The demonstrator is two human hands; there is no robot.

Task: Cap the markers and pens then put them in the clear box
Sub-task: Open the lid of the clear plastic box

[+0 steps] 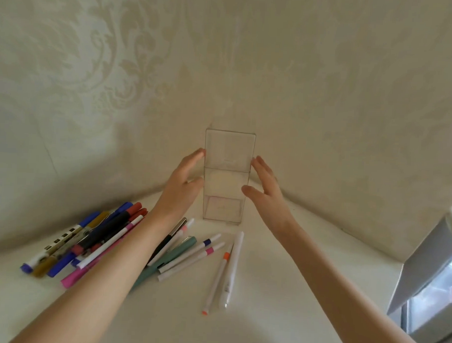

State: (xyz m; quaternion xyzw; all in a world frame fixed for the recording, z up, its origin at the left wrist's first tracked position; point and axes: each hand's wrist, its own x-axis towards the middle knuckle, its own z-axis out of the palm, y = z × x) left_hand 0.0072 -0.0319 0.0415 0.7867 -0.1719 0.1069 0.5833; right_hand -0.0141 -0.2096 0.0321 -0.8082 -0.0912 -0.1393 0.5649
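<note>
Clear box (228, 176) upright on the white table top (265, 323), far back in the corner between two walls (100, 62), tall and narrow, open end uppermost, with a pale rectangular label (223, 208) low on its front. Left hand (182, 187) against the left side of the box, fingers nearly straight, fingertips touching the left wall around mid-height, thumb just by the front left edge; spread and relaxed, curled round nothing. Right hand (268, 192) mirrored on the right side, fingertips touching the right wall at about the same height, thumb lying over the front right edge; likewise spread rather than clenched. Box thus between the two palms, both forearms reaching in from the near edge.

Heap of thick markers (87, 239) left of the box and nearer the viewer, in blue, red, mustard and pink, partly hidden under the left forearm. Thinner pens fanned out on the table in front of the box: black pen with silver clip (169, 237), green pen (186, 243), white pen with purple band (190, 252), white pen with pink band (191, 261), orange-banded pen (217, 279) and plain white pen (231, 269) side by side. All apart from both hands.

Walls papered in cream with a raised damask pattern. At the right edge, a grey boxy object (428, 265) with a shiny surface below it, kind unclear.
</note>
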